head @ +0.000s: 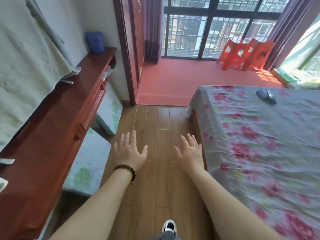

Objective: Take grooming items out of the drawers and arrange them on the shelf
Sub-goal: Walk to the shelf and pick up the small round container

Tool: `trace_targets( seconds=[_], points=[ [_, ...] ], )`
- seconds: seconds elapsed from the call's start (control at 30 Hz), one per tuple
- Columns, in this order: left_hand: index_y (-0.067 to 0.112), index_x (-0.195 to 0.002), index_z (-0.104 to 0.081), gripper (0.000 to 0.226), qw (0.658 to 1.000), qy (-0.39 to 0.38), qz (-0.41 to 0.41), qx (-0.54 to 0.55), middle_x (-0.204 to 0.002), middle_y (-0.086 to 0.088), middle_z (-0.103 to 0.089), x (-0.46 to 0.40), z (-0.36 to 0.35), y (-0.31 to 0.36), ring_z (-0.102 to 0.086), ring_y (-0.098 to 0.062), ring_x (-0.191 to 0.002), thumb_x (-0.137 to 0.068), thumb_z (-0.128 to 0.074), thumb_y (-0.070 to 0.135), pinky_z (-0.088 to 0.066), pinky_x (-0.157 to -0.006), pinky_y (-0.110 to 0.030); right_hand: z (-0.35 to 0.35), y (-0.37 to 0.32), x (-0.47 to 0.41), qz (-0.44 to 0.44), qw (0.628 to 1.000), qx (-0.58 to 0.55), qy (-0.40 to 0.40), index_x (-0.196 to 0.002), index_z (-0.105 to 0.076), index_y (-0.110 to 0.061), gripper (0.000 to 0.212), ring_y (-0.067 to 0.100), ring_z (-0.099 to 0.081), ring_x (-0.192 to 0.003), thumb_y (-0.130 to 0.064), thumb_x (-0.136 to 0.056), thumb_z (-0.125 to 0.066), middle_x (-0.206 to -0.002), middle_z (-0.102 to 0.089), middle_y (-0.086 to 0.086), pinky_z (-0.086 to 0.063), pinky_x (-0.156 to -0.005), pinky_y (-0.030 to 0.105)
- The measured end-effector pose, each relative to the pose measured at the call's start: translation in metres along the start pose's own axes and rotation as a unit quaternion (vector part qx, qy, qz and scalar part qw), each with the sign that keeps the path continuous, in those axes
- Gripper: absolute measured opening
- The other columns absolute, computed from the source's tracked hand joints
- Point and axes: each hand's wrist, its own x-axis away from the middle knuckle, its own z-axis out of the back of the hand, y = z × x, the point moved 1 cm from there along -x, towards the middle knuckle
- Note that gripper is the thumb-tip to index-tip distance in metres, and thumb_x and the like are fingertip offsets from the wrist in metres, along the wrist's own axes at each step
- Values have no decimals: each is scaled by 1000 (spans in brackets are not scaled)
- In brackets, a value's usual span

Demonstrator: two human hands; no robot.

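Note:
My left hand (130,151) and my right hand (190,151) are stretched out flat over the wooden floor, palms down, fingers apart, holding nothing. A bead bracelet (127,170) circles my left wrist. To the left stands a red-brown wooden dresser (52,129) with shut drawers (91,108) along its front edge. A pale cloth (22,66) drapes over its back part. A blue container (94,41) stands at the dresser's far end. No grooming item shows outside the drawers.
A cushioned stool (86,163) sits tucked by the dresser. A bed with a floral sheet (259,144) fills the right, with dark remotes (265,95) on it. Beyond lie a red raised floor (181,77), orange plastic stools (245,54) and a barred window.

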Motion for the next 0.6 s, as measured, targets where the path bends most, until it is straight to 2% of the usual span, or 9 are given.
trace_targets(
  seconds=[0.27, 0.6],
  points=[
    [22, -151, -11, 74, 998, 33, 59, 9, -159, -4, -16, -115, 7, 40, -7, -21, -148, -91, -37, 57, -7, -118, -48, 8, -12, -147, 50, 998, -10, -41, -149, -24, -26, 57, 16, 0, -148, -44, -97, -39, -160, -12, 2, 0, -120, 43],
    [21, -151, -11, 75, 990, 77, 119, 7, -158, -7, -19, -299, 5, 12, -9, -24, -147, -90, -37, 57, -13, -118, -51, -31, -82, -341, 133, 989, -23, -64, -149, -24, -24, 56, 16, 2, -148, -37, -98, -41, -160, -11, 3, 3, -120, 42]
  ],
)
